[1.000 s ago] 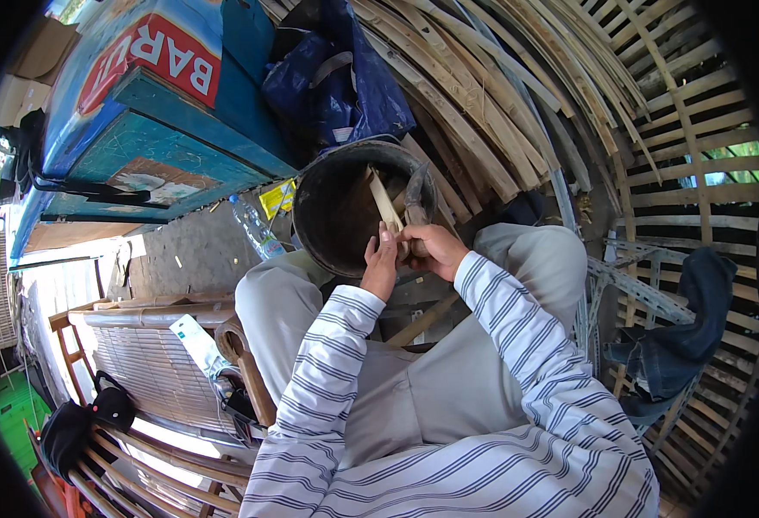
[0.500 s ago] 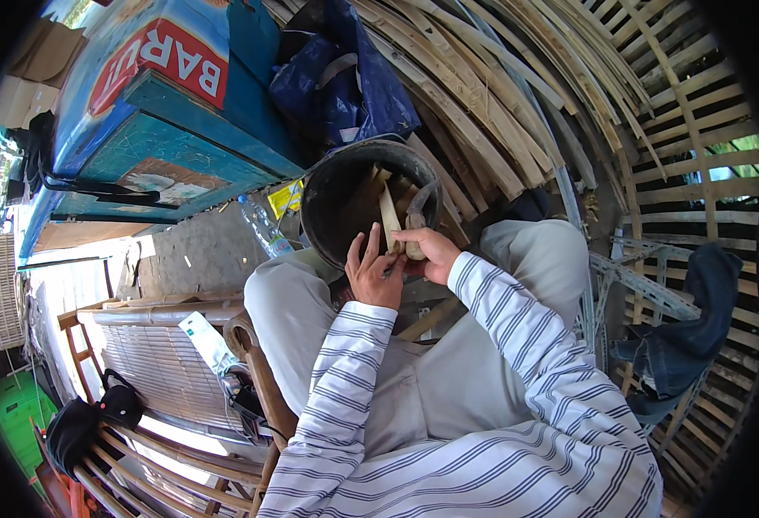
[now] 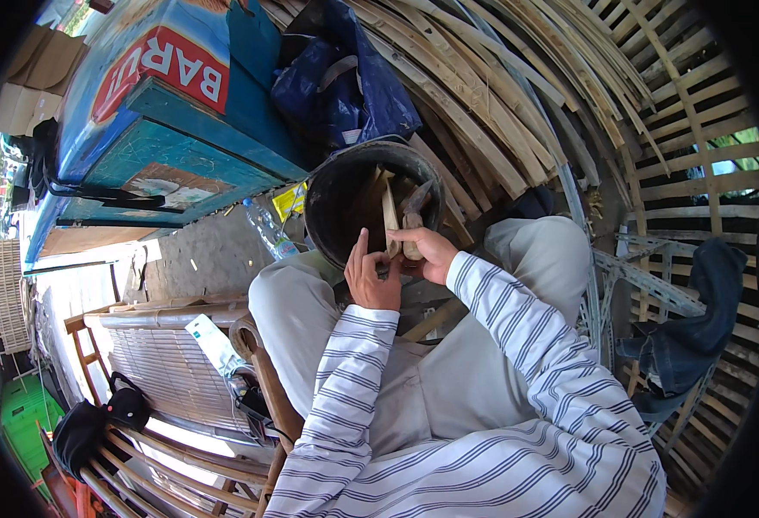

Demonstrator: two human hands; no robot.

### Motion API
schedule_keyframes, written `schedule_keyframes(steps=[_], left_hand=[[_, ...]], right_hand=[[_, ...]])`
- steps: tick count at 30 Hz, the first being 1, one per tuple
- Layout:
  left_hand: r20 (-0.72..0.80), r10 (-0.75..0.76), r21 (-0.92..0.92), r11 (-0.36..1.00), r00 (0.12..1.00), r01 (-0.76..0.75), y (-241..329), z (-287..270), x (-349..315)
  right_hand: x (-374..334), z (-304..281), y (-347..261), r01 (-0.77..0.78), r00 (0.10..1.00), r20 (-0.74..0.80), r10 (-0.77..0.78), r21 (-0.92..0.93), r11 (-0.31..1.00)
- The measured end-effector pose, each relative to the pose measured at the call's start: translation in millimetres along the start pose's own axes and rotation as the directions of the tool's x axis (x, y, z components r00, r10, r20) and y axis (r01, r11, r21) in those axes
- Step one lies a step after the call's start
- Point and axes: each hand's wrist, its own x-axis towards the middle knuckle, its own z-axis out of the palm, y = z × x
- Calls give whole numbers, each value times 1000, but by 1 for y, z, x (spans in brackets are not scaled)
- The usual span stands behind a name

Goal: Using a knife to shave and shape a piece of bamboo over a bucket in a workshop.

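Note:
A pale, narrow strip of wood (image 3: 389, 209) stands tilted over the near rim of a black bucket (image 3: 317, 223) between my knees. At its lower end, my left hand (image 3: 372, 278) pinches with thumb and forefinger while the other fingers point up. My right hand (image 3: 432, 254) is closed around the same end, its thumb laid across the strip. Close beside the right thumb leans a tool with a light wooden handle (image 3: 412, 248) and a grey upper part inside the bucket. The right fingertips are partly hidden behind the strip. More wood pieces lie in the bucket.
Long wooden slats (image 3: 474, 104) are stacked beyond the bucket, beside a blue plastic bag (image 3: 345, 86). A blue box (image 3: 198, 142) and a plastic bottle (image 3: 267, 228) are on the left. A bamboo bench (image 3: 181, 315) stands near left, a metal frame (image 3: 651, 281) at right.
The left fingers have drawn closer together near the strip's lower end. The strip and right hand stay almost in place, and the whole view has shifted slightly.

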Motion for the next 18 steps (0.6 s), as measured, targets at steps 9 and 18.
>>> schedule_keyframes(steps=[9,18], left_hand=[[157,-64,-305,946,986,110,-7,-3,12],[334,-440,-390,741,834,547,-66,23,74]], right_hand=[[-1,-12,-4,-38,998,-52,30,-155,987],[-11,-24,6,-29,915,-227,-333,-861,507]])
